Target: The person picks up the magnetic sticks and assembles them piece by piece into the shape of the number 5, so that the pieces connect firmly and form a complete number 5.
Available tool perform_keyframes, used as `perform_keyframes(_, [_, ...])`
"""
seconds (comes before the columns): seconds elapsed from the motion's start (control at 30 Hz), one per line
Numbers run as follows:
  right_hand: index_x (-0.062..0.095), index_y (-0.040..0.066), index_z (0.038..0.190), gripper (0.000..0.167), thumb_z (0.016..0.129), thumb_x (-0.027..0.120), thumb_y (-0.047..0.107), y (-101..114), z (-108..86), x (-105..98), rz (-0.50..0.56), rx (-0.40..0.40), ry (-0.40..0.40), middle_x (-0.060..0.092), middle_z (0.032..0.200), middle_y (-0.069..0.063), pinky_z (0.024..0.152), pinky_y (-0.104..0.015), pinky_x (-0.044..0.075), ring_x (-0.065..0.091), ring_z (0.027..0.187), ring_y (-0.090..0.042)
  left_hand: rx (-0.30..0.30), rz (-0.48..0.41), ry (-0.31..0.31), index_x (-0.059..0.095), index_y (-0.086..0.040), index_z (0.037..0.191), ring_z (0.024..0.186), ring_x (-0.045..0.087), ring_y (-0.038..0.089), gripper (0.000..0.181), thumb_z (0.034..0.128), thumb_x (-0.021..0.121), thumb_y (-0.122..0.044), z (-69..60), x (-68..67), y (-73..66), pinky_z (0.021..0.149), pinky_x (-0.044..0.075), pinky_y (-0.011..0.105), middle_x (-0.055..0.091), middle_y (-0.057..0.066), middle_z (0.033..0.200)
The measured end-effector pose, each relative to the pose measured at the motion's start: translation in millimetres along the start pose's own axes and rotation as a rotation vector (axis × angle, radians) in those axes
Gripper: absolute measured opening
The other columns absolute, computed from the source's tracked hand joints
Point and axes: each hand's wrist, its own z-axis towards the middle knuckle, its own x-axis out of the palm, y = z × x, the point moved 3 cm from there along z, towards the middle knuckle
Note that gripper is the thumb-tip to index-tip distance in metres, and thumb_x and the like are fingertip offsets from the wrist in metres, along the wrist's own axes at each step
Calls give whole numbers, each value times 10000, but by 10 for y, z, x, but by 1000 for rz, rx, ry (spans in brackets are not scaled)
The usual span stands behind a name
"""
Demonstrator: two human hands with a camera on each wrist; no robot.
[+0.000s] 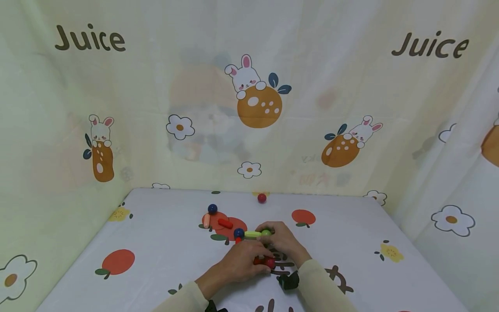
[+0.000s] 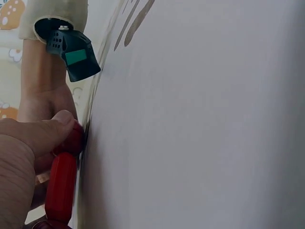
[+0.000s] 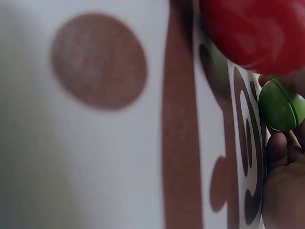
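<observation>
In the head view, my right hand [image 1: 287, 241] pinches a green ball [image 1: 266, 232] at the right end of a yellow-green rod [image 1: 252, 235]. A blue ball [image 1: 239, 233] meets the rod's left end, and a short bit of red [image 1: 238, 240] shows below it. Nearer the front, my left hand [image 1: 239, 261] holds a red ball [image 1: 270, 263]. The left wrist view shows the thumb on that ball, with a red rod [image 2: 61, 186] joined to it. The fingers partly hide these pieces. A seam is visible on the green ball in the right wrist view.
Farther back lie another blue ball [image 1: 212, 209], a pink rod [image 1: 206, 221], a loose red rod [image 1: 225, 223] and a lone red ball [image 1: 262, 198]. A printed cloth covers the table [image 1: 163, 234]. Printed curtains [image 1: 210, 160] stand behind and at both sides.
</observation>
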Motion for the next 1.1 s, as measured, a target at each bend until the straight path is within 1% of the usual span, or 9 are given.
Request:
perform_keyframes(0.33, [751,232,1099,217,893,752,163,-17,12,-10,10,5,1,663,1110,-4,866,-384,537,567,1014,-255,14,10,-16,758,-232,1198,1003,573,-15,322,902,770,-359,-7,19,14,889,507,207,679,-147,1067])
perform_keyframes(0.67, [750,233,1100,217,891,752,176,-15,5,-8,9,13,-4,662,1107,-3,846,-374,534,563,1015,-256,30,3,-33,761,-221,1192,998,576,-13,315,906,767,-353,-3,19,11,878,508,195,680,-134,1062])
perform_keyframes(0.9, [749,215,1115,235,886,753,165,-1,1,1,0,10,-5,662,1109,-9,848,-380,550,566,1011,-254,10,16,-11,758,-219,1200,997,571,-15,346,883,792,-353,1,12,-2,882,509,199,676,-135,1063])
perform_keyframes(1.1, [749,224,1114,227,892,752,172,0,0,-3,3,16,-6,663,1113,-8,852,-378,551,566,1017,-257,-10,16,-3,757,-222,1195,986,573,-8,349,875,799,-355,3,13,-3,875,509,204,672,-140,1050])
